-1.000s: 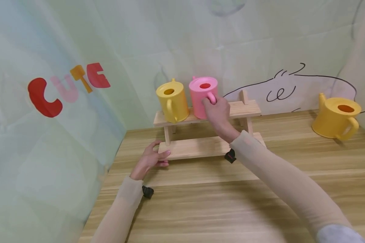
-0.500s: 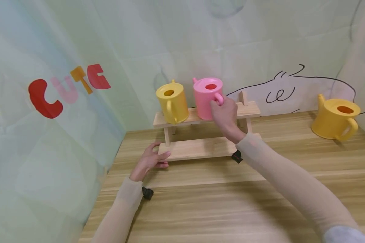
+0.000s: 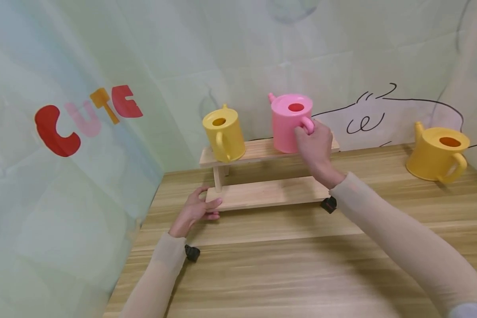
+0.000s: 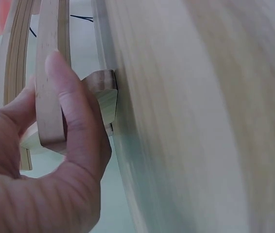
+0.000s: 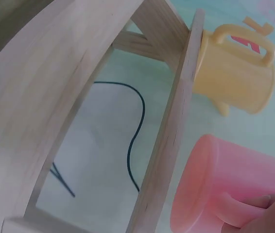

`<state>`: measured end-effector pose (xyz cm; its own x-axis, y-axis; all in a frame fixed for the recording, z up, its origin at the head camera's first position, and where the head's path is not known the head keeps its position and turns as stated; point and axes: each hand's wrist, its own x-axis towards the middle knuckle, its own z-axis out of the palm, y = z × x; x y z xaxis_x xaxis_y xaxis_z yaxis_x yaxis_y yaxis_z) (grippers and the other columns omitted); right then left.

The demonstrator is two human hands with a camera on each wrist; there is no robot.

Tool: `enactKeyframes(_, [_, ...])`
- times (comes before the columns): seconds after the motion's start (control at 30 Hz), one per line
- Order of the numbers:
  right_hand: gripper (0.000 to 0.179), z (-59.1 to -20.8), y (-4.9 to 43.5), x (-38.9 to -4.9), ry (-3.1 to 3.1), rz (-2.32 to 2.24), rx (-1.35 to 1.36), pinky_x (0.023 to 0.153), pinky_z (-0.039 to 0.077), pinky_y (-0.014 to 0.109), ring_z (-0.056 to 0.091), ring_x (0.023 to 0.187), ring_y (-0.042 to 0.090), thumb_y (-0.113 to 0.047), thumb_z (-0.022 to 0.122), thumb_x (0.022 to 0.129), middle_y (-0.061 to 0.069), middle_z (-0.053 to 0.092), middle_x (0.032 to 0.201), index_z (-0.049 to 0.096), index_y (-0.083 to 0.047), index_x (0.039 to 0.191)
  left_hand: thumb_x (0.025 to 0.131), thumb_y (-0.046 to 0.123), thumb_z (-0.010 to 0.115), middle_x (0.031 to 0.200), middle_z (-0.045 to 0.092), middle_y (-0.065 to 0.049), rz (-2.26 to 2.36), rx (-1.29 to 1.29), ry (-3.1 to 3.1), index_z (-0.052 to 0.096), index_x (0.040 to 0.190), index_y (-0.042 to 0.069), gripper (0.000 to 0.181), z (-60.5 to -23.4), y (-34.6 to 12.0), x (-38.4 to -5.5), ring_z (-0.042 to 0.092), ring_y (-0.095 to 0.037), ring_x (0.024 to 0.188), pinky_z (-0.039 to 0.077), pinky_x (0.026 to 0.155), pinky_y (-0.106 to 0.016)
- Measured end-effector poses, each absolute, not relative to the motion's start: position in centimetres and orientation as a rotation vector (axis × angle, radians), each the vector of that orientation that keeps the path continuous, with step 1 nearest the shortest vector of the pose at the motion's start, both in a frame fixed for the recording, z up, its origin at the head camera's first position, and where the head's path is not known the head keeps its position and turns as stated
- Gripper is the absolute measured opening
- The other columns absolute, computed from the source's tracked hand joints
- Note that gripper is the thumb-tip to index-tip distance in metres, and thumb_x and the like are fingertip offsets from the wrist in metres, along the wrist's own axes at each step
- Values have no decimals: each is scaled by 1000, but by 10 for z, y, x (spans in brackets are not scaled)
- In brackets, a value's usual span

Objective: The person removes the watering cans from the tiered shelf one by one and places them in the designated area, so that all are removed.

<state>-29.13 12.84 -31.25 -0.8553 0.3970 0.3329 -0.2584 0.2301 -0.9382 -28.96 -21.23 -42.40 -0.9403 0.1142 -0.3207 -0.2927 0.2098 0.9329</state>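
My right hand (image 3: 317, 143) grips the handle of a pink toy watering can (image 3: 284, 128), held upright close over the top tier of a two-tier wooden shelf (image 3: 258, 151). In the right wrist view the pink can's base (image 5: 191, 194) faces the shelf's upper board (image 5: 169, 131). A yellow watering can (image 3: 226, 139) stands on the left of that tier, handle towards me. At the shelf's lower left corner, my left hand (image 3: 196, 207) pinches the end of the lower board (image 4: 50, 107) between thumb and fingers.
Another yellow watering can (image 3: 433, 154) stands on the wood-grain table (image 3: 270, 265) at the right. A pale printed cloth backdrop (image 3: 222, 44) rises behind the shelf and along the left side, with coloured letters (image 3: 57, 130) on it.
My right hand has carried the pink watering can to the right along the upper tier, away from the yellow one and slightly up. My left hand has stayed on the lower board.
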Motion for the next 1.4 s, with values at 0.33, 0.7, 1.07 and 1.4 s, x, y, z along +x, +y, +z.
enactKeyframes(0.33, [34, -312, 167, -276, -1931, 1711, -229, 50, 22, 21, 33, 60, 10, -6, 53, 97, -8, 28, 61, 36, -11, 67, 106, 5, 70, 118, 60, -19, 1787, -178, 2168, 16, 173, 6, 86, -425, -213, -291, 73, -13, 65, 70, 63, -25])
enactKeyframes(0.7, [32, -323, 226, -261, -1954, 1636, -340, 49, 32, 23, 36, 58, 12, -18, 49, 108, -8, 32, 64, 41, -9, 78, 107, 6, 70, 112, 63, -15, 1782, -163, 2167, 15, 173, 5, 86, -425, -212, -292, 73, -12, 67, 70, 64, -24])
enactKeyframes(1.07, [31, -334, 274, -251, -1964, 1590, -572, 55, 32, 23, 38, 69, 14, -27, 47, 109, -10, 33, 68, 43, -15, 81, 107, 7, 70, 115, 63, -14, 1793, -166, 2154, 14, 174, 6, 87, -426, -213, -292, 72, -11, 70, 71, 68, -24])
enactKeyframes(1.4, [31, -365, 306, -257, -1852, 1592, -639, 56, 33, 19, 40, 71, 13, -20, 49, 106, -12, 36, 65, 47, -15, 75, 107, 7, 68, 115, 63, -14, 1796, -164, 2152, 13, 174, 6, 86, -427, -213, -294, 72, -11, 71, 70, 68, -24])
